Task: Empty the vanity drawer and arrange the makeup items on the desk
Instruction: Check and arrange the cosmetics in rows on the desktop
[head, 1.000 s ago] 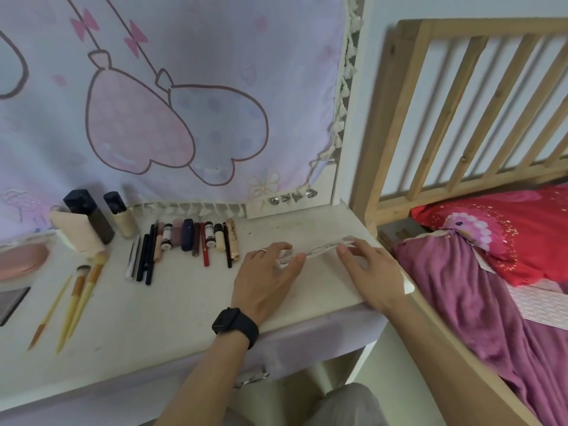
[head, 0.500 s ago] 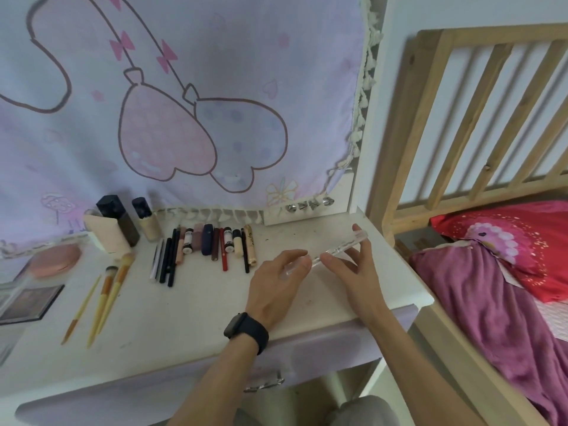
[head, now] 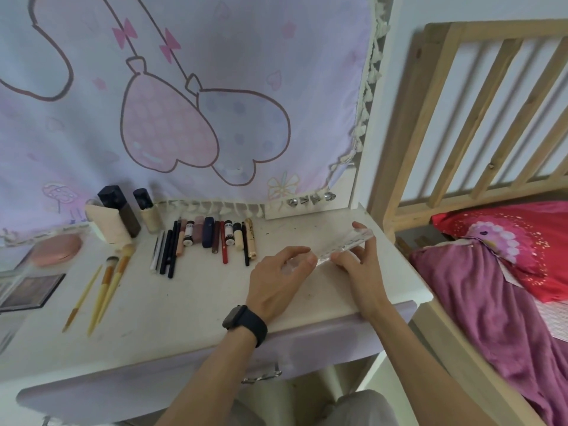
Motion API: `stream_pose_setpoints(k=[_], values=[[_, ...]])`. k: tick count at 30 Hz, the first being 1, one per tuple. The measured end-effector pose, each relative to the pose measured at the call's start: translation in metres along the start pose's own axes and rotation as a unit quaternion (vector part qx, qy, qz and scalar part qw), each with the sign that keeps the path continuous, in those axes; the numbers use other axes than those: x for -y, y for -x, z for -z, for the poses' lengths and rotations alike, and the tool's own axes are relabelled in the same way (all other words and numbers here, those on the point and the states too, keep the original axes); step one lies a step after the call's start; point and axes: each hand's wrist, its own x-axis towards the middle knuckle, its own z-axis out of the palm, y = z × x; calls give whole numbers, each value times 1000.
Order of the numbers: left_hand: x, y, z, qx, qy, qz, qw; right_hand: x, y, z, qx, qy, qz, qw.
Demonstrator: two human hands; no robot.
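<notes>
A long clear plastic piece (head: pixel 345 245) is held over the right end of the tabletop (head: pixel 184 305), slanting from near the middle up toward the far right corner. The left hand (head: pixel 276 281) has its grip clamped on the nearer end, thumb and fingertips pinching it. The right hand (head: pixel 359 267) has its grip closed on the farther stretch, with fingers curled under it and the thumb along its edge. Whether the lower end touches the tabletop cannot be told. A dark watch (head: pixel 246 324) sits on the left wrist.

Just left of the hands lies a row of pencils and tubes (head: pixel 209 241), side by side and pointing toward the back. Further left are three makeup brushes (head: pixel 106 287), laid at a slant with bristles toward the back. Behind them stand two dark-capped bottles (head: pixel 121 210) and a beige tube (head: pixel 107 226). A pink compact (head: pixel 57 249) and a dark palette (head: pixel 29 292) are at the far left edge.

Below the front edge is the lilac drawer (head: pixel 307 348) with its handle (head: pixel 261 376). A lilac cloth (head: pixel 215 87) with pink shapes hangs behind. To the right, just beside the desk, are a wooden bed frame (head: pixel 430 118), a red pillow (head: pixel 522 241) and a purple blanket (head: pixel 491 318).
</notes>
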Motion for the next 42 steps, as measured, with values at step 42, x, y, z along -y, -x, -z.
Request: stream_pose_setpoints(k=[42], values=[[-27, -72, 14, 43, 52, 112, 991, -13, 32, 46, -81, 382, 17, 920]])
